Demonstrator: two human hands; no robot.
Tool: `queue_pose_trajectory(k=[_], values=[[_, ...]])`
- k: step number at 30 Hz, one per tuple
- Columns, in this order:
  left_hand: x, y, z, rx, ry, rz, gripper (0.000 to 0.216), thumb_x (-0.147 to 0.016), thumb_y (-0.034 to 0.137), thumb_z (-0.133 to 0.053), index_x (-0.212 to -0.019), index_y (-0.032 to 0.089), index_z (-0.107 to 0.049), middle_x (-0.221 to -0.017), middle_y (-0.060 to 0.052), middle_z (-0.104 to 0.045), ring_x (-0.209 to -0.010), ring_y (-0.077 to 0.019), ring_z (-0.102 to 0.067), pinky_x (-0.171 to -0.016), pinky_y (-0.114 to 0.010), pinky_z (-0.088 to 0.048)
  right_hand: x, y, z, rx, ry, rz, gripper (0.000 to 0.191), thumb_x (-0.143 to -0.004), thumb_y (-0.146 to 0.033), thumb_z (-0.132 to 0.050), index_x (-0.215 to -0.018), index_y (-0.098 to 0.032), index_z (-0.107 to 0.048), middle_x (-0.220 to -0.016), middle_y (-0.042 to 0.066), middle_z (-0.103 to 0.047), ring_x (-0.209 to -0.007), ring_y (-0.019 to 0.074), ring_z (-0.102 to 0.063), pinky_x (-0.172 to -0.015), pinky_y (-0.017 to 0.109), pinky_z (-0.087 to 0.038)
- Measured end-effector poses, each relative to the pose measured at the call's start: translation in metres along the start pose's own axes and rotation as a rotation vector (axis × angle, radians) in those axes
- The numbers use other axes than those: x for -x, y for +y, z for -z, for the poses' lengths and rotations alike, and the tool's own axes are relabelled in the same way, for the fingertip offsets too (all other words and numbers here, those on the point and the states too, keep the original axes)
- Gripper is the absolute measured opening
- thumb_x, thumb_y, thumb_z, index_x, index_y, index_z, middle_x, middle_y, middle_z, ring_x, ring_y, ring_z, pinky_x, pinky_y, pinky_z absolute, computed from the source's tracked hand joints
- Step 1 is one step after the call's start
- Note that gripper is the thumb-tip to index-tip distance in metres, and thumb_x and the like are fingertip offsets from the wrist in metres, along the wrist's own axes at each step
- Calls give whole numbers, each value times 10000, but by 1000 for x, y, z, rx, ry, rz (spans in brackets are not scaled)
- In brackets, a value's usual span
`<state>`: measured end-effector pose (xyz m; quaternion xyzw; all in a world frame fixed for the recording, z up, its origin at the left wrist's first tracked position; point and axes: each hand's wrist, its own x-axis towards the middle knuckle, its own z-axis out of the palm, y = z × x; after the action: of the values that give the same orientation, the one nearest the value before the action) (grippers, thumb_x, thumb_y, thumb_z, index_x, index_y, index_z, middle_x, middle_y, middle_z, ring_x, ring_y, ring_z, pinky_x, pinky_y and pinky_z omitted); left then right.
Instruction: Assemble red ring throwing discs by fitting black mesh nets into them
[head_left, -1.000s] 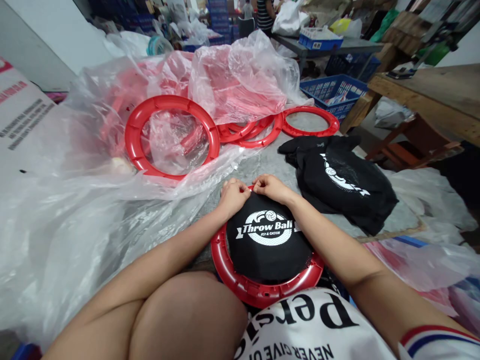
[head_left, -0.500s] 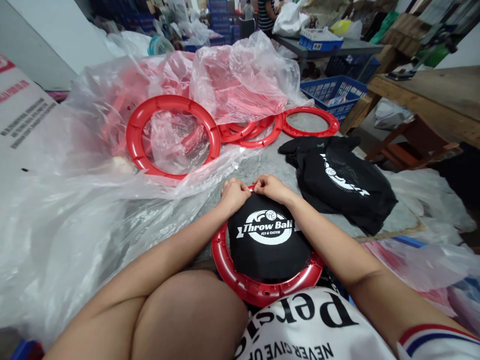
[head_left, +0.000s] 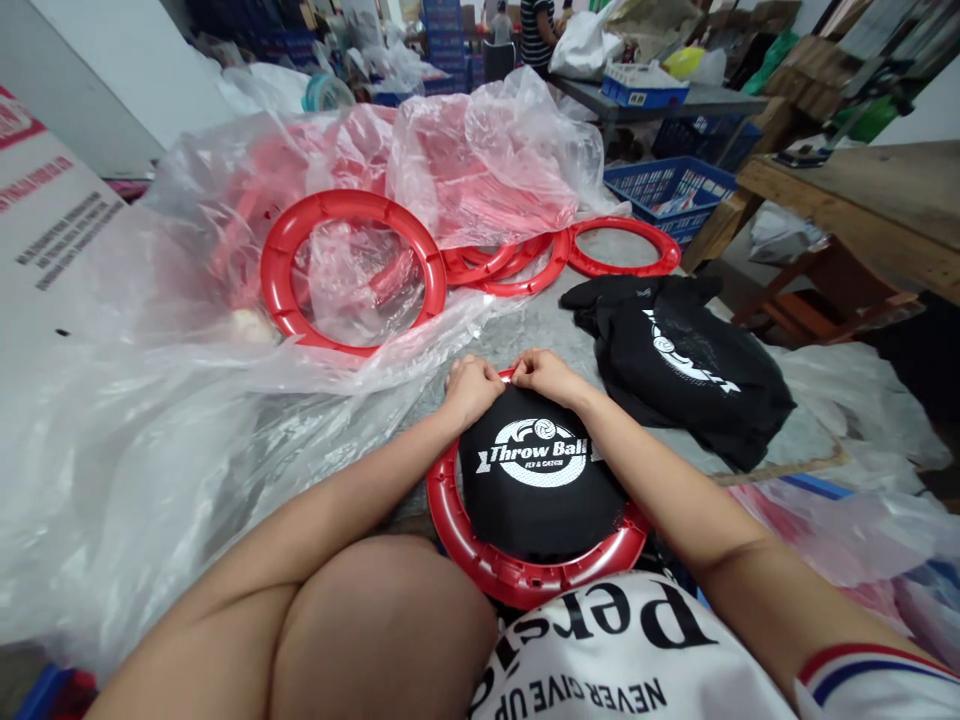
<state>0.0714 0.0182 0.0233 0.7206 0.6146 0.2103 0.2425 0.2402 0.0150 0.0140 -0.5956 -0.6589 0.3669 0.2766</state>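
Two-handed, pinches the far edge of a round black cloth with white "Throw Ball" lettering [head_left: 547, 522], left hand [head_left: 472, 388] and right hand [head_left: 551, 376] close together, fingers curled and closed on it. Has the cloth between both forearms, nearer the body than the hands, surrounded by a glossy red plastic hoop [head_left: 536, 583] with a sliver of far rim between the fingertips. Beyond the right forearm, a crumpled heap of black printed fabric [head_left: 697, 390]; ahead to the left, a wide red plastic ring [head_left: 280, 280] amid crinkled clear plastic sheeting [head_left: 172, 420].

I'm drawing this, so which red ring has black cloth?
The red ring nearest the white shirt: black cloth covers its middle, while the other rings show none.
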Motion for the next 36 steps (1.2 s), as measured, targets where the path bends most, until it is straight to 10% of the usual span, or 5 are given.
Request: queue_pose_trajectory(k=[9,21,28,36], values=[[-3,-17,11,360,7,-17,185,-812,107,-572,-891,164,-729,-928,-40,-738,-855,-179,-671,-843,-299,-536,2,2,6,135,-23,151,171,-794,-164,-722,-965,-172,-737,-1023,44,-724,-921,161,-614,-880,268,-458],[16,-10,24,-245,-18,-270,238,-944,244,-576,-1037,182,-787,-1204,-118,-671,-1216,-317,-548,-1095,-457,-432,5,-13,26,544,-67,14,234,-876,-273,-690,-1091,-230,-770,-1319,112,-654,-1259,312,-534,-1086,426,-414],[6,0,11,-305,-38,-261,231,-968,260,-571,-980,194,-792,-1172,-121,-670,-1223,-336,-529,-1064,-481,-420,-7,-2,13,229,-39,128,127,-812,-143,-687,-689,-171,-698,-967,54,-753,-935,180,-659,-933,287,-477],[1,-2,5,-134,-57,-139,162,-904,246,-633,-877,209,-789,-1087,-84,-713,-1133,-293,-596,-1051,-455,-448,-8,13,3,-47,42,79,96,-753,-140,-701,-665,-177,-693,-883,24,-753,-856,159,-675,-831,254,-507]])
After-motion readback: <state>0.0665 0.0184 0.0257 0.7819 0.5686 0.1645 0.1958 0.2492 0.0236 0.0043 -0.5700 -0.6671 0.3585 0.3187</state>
